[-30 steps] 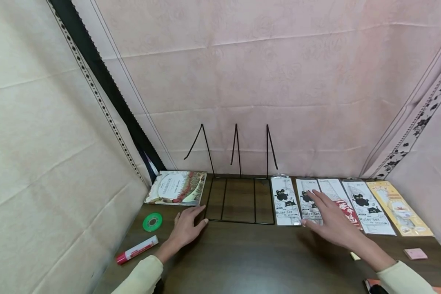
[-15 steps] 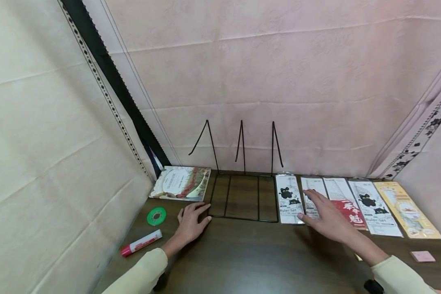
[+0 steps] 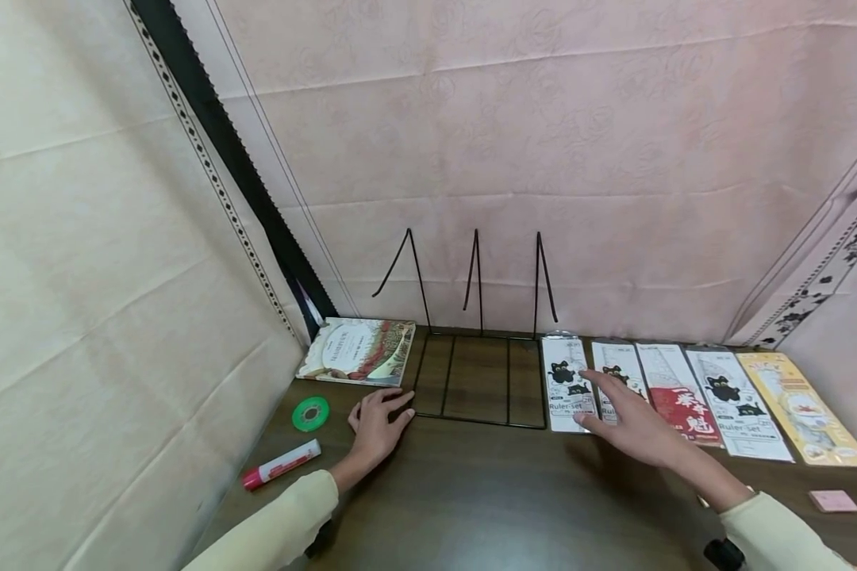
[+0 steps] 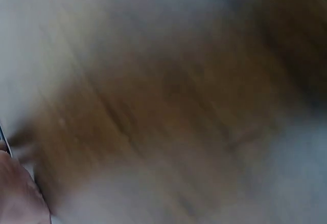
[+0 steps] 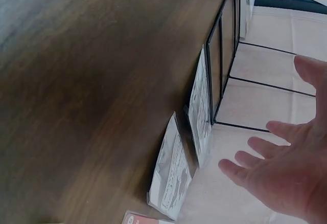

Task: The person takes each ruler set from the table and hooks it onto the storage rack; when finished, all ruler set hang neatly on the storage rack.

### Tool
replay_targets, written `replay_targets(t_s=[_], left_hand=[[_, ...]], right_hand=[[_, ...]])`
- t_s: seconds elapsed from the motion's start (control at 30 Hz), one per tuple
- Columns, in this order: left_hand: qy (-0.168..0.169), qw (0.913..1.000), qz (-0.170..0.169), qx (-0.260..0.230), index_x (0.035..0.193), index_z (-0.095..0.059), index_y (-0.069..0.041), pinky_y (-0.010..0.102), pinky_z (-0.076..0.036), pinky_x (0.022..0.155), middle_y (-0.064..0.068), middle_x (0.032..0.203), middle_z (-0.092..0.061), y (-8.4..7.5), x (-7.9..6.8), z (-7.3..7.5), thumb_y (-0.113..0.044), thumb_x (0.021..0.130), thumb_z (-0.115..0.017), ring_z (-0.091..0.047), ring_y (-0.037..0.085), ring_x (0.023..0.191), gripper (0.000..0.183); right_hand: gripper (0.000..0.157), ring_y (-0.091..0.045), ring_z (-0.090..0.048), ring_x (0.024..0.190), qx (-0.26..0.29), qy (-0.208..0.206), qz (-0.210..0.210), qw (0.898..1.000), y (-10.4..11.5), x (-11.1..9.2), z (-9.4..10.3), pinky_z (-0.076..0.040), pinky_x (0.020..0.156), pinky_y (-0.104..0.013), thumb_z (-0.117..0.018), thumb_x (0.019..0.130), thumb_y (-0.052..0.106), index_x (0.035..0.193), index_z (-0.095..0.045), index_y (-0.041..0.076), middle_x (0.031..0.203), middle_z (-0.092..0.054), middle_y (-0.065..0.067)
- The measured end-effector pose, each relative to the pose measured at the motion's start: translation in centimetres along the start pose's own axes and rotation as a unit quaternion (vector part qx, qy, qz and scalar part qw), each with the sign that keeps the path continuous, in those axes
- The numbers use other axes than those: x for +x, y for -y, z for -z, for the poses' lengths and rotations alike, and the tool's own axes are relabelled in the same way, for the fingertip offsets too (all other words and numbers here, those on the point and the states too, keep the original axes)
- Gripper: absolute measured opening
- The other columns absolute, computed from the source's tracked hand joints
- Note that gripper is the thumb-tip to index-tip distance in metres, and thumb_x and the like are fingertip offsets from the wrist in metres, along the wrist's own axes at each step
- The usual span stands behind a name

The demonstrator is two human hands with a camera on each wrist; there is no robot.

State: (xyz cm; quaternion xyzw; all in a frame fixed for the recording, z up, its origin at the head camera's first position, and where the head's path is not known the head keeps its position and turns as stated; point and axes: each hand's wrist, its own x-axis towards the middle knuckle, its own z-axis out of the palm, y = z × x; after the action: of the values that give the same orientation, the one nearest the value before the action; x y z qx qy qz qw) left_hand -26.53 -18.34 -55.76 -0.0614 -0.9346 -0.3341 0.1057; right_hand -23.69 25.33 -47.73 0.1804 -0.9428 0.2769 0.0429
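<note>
A black wire rack (image 3: 477, 419) lies on the dark table with three bent prongs rising at its back. My left hand (image 3: 377, 432) rests beside the rack's front left corner, fingertips right at the wire, holding nothing. Over the ruler set packets, my right hand (image 3: 632, 424) hovers with fingers spread; its fingertips overlap the right edge of the nearest packet (image 3: 563, 404). The right wrist view shows this hand (image 5: 286, 178) with nothing in it. A second ruler set packet (image 3: 609, 357) is partly hidden by the hand. The left wrist view is mostly blurred.
A booklet (image 3: 357, 349) lies left of the rack, with a green tape roll (image 3: 310, 414) and a glue stick (image 3: 282, 465) nearer. To the right are a red-and-white packet (image 3: 685, 408), another ruler set (image 3: 739, 408), a yellow packet (image 3: 803, 408) and pink sticky notes (image 3: 833, 501).
My right hand has shifted left from the second ruler set packet toward the one beside the rack. The left hand stays at the rack's corner. The head view has shifted slightly.
</note>
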Motion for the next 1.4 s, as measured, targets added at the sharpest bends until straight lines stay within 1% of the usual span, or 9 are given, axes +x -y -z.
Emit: replay_targets(t_s=[0.23,0.37,0.47,0.63,0.77,0.9,1.03,1.2,1.4], left_hand=[[-0.013,0.9998,0.015,-0.007,0.126,-0.065,-0.030,0.064,-0.007,0.106,-0.001,0.138,-0.056,-0.3,-0.3,0.0,-0.034,0.090,-0.066,-0.037,0.030,0.133,0.037],[-0.015,0.9998,0.012,-0.009,0.126,-0.066,-0.029,0.065,-0.008,0.105,0.000,0.138,-0.056,-0.2,-0.2,0.0,-0.033,0.090,-0.068,-0.037,0.030,0.134,0.036],[-0.016,0.9997,0.019,-0.007,0.125,-0.066,-0.029,0.064,-0.007,0.105,-0.001,0.138,-0.056,0.0,-0.4,0.1,-0.034,0.089,-0.068,-0.037,0.028,0.134,0.037],[-0.013,0.9997,0.019,-0.003,0.126,-0.065,-0.030,0.062,-0.007,0.106,-0.003,0.139,-0.055,0.0,-0.5,0.4,-0.034,0.089,-0.068,-0.036,0.027,0.135,0.038],[-0.009,0.9997,0.021,-0.008,0.125,-0.066,-0.029,0.063,-0.007,0.105,-0.002,0.139,-0.056,-0.4,-0.2,0.4,-0.033,0.088,-0.070,-0.037,0.028,0.134,0.038],[-0.025,0.9993,0.027,-0.006,0.124,-0.067,-0.030,0.062,-0.009,0.104,-0.003,0.138,-0.057,-0.8,0.1,0.3,-0.033,0.087,-0.071,-0.039,0.028,0.133,0.037],[-0.038,0.9988,0.029,0.005,0.123,-0.067,-0.032,0.060,-0.010,0.104,-0.006,0.138,-0.057,-1.0,0.9,0.0,-0.035,0.086,-0.072,-0.040,0.026,0.132,0.037],[-0.035,0.9985,0.042,0.011,0.123,-0.066,-0.034,0.058,-0.009,0.104,-0.009,0.138,-0.057,-0.8,1.0,-0.1,-0.036,0.086,-0.071,-0.038,0.024,0.133,0.038],[-0.025,0.9983,0.051,0.010,0.124,-0.065,-0.036,0.058,-0.010,0.105,-0.010,0.139,-0.056,-0.6,0.2,0.0,-0.037,0.087,-0.070,-0.037,0.023,0.134,0.038]], right_hand=[[0.063,-0.043,-0.048,0.128,0.063,-0.003,-0.023,0.998,-0.6,0.6,0.4,-0.044,0.096,-0.061,-0.056,0.094,0.048,0.144,-0.043,0.011,0.143,-0.048,-0.018],[0.052,-0.040,-0.058,0.118,0.096,-0.023,-0.072,0.993,-1.4,1.8,0.3,-0.051,0.089,-0.052,-0.056,0.095,0.043,0.134,-0.052,0.009,0.129,-0.060,-0.019],[0.048,-0.037,-0.060,0.114,0.088,-0.028,-0.113,0.989,-2.1,2.8,-0.2,-0.050,0.087,-0.049,-0.057,0.095,0.040,0.130,-0.055,0.006,0.121,-0.065,-0.018],[0.054,-0.041,-0.058,0.112,0.067,-0.007,-0.159,0.985,-2.9,4.1,-1.0,-0.049,0.085,-0.049,-0.063,0.091,0.033,0.131,-0.051,0.000,0.123,-0.061,-0.025],[0.063,-0.041,-0.059,0.106,0.041,0.020,-0.176,0.983,-3.3,4.9,-1.3,-0.051,0.077,-0.045,-0.069,0.086,0.035,0.132,-0.047,-0.004,0.122,-0.059,-0.029],[0.074,-0.040,-0.060,0.101,0.022,0.040,-0.187,0.981,-3.5,5.8,-1.4,-0.050,0.072,-0.042,-0.072,0.083,0.040,0.133,-0.044,-0.006,0.120,-0.059,-0.030],[0.082,-0.039,-0.059,0.097,0.011,0.035,-0.191,0.981,-3.7,6.4,-1.2,-0.049,0.070,-0.042,-0.074,0.080,0.042,0.135,-0.040,-0.009,0.116,-0.058,-0.030],[0.083,-0.037,-0.060,0.095,0.011,0.041,-0.188,0.981,-3.6,6.6,-1.6,-0.049,0.071,-0.041,-0.076,0.079,0.038,0.137,-0.038,-0.009,0.116,-0.059,-0.029],[0.080,-0.038,-0.060,0.095,0.011,0.053,-0.192,0.980,-3.4,6.6,-2.1,-0.049,0.070,-0.041,-0.076,0.080,0.035,0.136,-0.037,-0.007,0.117,-0.059,-0.030]])
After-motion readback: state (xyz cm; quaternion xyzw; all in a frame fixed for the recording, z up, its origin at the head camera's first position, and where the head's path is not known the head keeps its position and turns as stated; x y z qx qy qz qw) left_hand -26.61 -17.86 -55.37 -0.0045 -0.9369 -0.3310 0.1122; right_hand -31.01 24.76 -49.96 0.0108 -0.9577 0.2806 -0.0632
